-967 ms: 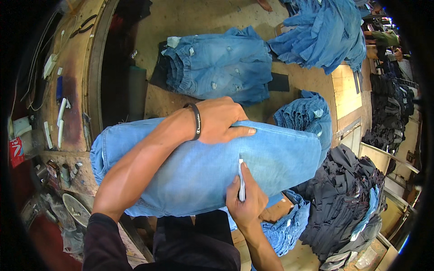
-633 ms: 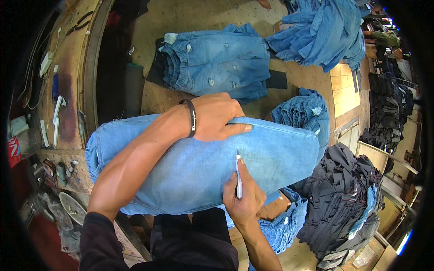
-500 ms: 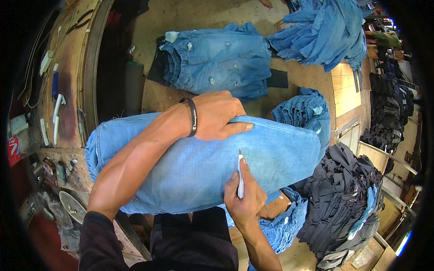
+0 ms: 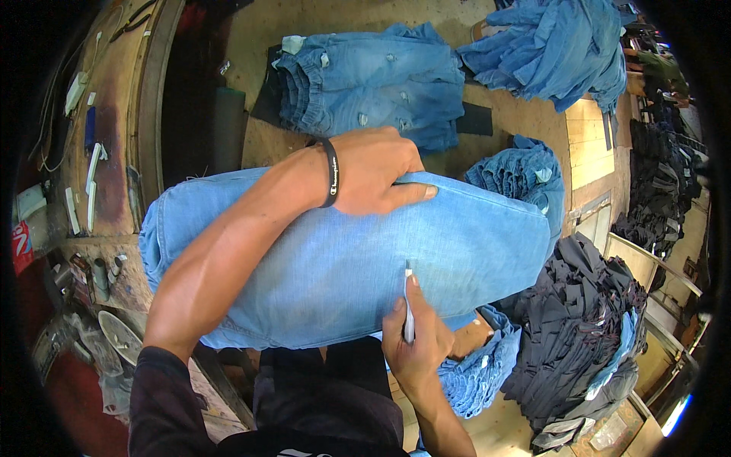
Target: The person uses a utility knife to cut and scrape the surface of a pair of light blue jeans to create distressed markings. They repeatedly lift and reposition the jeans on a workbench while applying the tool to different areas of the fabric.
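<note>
A light-blue denim trouser leg (image 4: 327,259) is stretched across in front of me, its closed, rounded end at the left. My left hand (image 4: 381,171), with a black band at the wrist, grips the leg's far edge, thumb on top and fingers folded over the fabric. In my right hand (image 4: 417,343) is a small white-handled knife (image 4: 409,312), pinched between thumb and fingers. Its short dark tip points away from me and lies against the denim, below my left thumb. Whether the tip has gone into the fabric I cannot tell.
Blue jeans (image 4: 373,84) lie stacked beyond the leg, with a heap of denim (image 4: 556,53) at the far right. More folded jeans (image 4: 518,175) sit by the leg's right end. Dark garments (image 4: 571,320) are piled at the right. A wooden bench (image 4: 118,152) with tools runs along the left.
The knife tip has slid a little toward me along the denim, away from my left hand. My left hand keeps its grip on the far edge. The whole view has shifted slightly.
</note>
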The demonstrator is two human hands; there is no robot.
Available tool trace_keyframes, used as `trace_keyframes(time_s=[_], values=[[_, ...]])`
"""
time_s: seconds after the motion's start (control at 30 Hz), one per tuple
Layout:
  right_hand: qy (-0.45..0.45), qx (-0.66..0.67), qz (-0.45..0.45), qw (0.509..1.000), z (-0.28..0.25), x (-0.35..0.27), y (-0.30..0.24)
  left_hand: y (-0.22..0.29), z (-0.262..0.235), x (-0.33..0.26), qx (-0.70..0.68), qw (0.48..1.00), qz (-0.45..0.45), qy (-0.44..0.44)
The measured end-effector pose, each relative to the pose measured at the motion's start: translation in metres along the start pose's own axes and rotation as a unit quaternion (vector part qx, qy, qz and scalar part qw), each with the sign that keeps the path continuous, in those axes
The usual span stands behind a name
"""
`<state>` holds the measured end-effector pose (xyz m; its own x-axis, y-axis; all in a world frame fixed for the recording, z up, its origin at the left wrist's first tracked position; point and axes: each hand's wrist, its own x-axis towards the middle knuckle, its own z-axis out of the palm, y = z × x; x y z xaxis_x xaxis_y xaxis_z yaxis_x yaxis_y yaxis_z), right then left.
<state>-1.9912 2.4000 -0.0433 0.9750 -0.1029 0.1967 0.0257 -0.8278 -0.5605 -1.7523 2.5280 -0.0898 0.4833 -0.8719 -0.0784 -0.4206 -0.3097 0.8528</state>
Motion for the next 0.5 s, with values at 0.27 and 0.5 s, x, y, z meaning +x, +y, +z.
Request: trace_keyframes(time_s=[0.27, 0.5], values=[[-0.021, 0.004, 0.014, 1.0, -0.009, -0.019, -0.005, 0.002, 0.001, 0.0, -0.001, 1.0, -0.009, 0.005], [0.0, -0.002, 0.023, 1.0, 0.002, 0.011, 0.009, 0.0, 0.002, 0.0, -0.019, 0.999, 0.01, 0.024]])
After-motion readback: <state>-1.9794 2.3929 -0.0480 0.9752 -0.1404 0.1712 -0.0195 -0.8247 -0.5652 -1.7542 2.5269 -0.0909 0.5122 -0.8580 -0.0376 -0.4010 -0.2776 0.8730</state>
